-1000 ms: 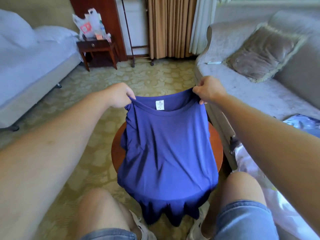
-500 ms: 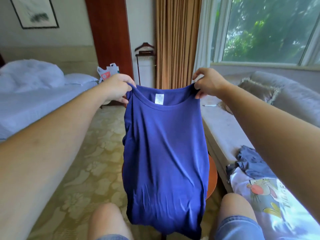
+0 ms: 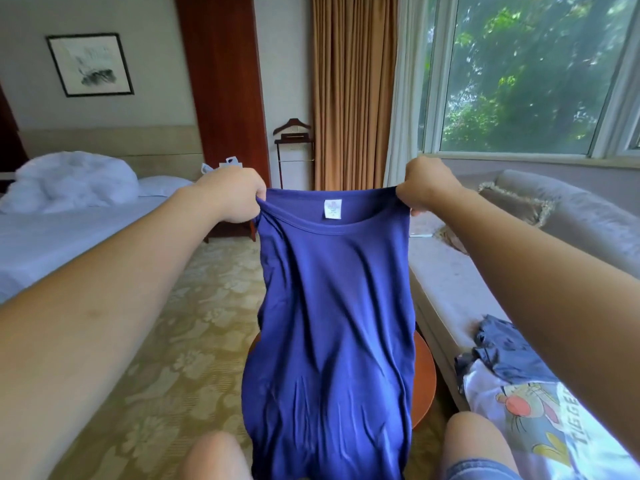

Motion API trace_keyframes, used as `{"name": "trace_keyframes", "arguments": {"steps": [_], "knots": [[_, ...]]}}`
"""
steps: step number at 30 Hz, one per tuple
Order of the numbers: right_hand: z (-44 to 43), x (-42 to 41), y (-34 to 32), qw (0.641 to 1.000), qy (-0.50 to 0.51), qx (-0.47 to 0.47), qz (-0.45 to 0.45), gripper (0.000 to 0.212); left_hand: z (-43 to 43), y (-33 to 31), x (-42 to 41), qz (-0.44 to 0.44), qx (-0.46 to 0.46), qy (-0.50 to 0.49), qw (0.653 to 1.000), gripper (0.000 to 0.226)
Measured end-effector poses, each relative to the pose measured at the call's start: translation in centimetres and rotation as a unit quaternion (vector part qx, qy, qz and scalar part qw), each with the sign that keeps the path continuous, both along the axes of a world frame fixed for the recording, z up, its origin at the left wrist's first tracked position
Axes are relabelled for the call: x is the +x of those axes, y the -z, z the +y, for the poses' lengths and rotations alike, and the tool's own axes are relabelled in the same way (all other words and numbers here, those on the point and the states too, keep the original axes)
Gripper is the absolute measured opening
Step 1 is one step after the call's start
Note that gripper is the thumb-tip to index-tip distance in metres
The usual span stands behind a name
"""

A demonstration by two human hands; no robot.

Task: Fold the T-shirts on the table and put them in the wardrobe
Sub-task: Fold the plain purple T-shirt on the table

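Raised higher, blue T-shirt hangs between left hand and right hand.

Daylight comes through a wide window at 1 o'clock, with green trees behind the glass. A tan curtain hangs at 12, a dark wood panel at 11, and a valet stand between them. A framed picture hangs at 10 above a white bed. A grey sofa with a cushion lies at 3. Floral beige carpet covers the floor, and a round wooden table stands at 5.
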State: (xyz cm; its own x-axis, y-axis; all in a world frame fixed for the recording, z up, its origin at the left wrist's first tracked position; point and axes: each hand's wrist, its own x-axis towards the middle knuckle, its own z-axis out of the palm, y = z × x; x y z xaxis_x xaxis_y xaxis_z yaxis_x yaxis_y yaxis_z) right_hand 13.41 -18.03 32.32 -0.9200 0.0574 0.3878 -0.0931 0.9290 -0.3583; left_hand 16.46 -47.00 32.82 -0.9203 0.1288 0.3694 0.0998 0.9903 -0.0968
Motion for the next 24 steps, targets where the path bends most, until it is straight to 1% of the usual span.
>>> {"name": "trace_keyframes", "arguments": {"steps": [1, 2, 4, 6, 8, 10, 11, 13, 15, 19, 20, 21, 22, 23, 24], "knots": [[0.0, 0.0, 0.0, 0.999, 0.017, 0.025, 0.027, 0.008, 0.3, 0.1, 0.1, 0.013, -0.010, -0.016, 1.000, 0.022], [0.0, -0.1, 0.1, 0.998, 0.026, 0.035, 0.050, 0.005, 0.6, 0.2, -0.1, 0.017, 0.000, -0.022, 1.000, 0.017], [0.1, -0.8, 0.2, 0.997, 0.022, 0.019, 0.069, 0.008, 1.1, 0.6, -0.7, 0.019, 0.079, -0.005, 0.997, 0.014], [0.3, -1.7, 0.3, 0.998, -0.017, -0.046, 0.049, 0.012, 1.1, 1.2, -1.4, 0.003, 0.178, 0.031, 0.983, 0.017], [0.8, -2.4, 0.5, 0.988, -0.065, -0.143, 0.011, 0.006, 0.9, 2.1, -1.9, -0.033, 0.268, 0.058, 0.961, 0.018], [1.4, -2.8, 0.9, 0.969, -0.093, -0.227, -0.025, 0.005, 0.6, 2.8, -2.2, -0.064, 0.329, 0.071, 0.939, 0.020], [1.6, -2.9, 1.2, 0.963, -0.099, -0.245, -0.040, 0.008, 0.5, 3.1, -2.2, -0.075, 0.346, 0.076, 0.932, 0.020], [2.0, -3.1, 1.8, 0.962, -0.108, -0.245, -0.054, 0.008, 0.4, 3.5, -2.6, -0.084, 0.358, 0.086, 0.926, 0.021], [2.2, -3.5, 2.4, 0.964, -0.118, -0.232, -0.047, 0.006, 0.5, 3.8, -2.8, -0.082, 0.361, 0.095, 0.924, 0.022], [2.3, -4.4, 3.0, 0.956, -0.162, -0.243, -0.044, 0.009, 0.5, 4.3, -3.9, -0.047, 0.391, 0.087, 0.915, 0.015], [2.4, -4.5, 3.0, 0.948, -0.185, -0.252, -0.064, 0.011, 0.4, 4.4, -4.3, -0.038, 0.399, 0.081, 0.913, 0.011], [2.5, -4.6, 3.1, 0.937, -0.210, -0.259, -0.104, 0.012, 0.3, 4.4, -4.6, -0.037, 0.407, 0.074, 0.910, 0.007], [2.6, -4.6, 3.3, 0.926, -0.230, -0.255, -0.157, 0.013, 0.0, 4.5, -4.8, -0.048, 0.411, 0.063, 0.908, 0.013], [2.9, -4.7, 3.7, 0.917, -0.240, -0.239, -0.210, 0.016, -0.5, 4.7, -5.1, -0.072, 0.405, 0.051, 0.910, 0.023], [3.1, -5.0, 4.3, 0.912, -0.238, -0.222, -0.249, 0.018, -0.9, 5.0, -5.3, -0.115, 0.391, 0.040, 0.912, 0.028]]}}
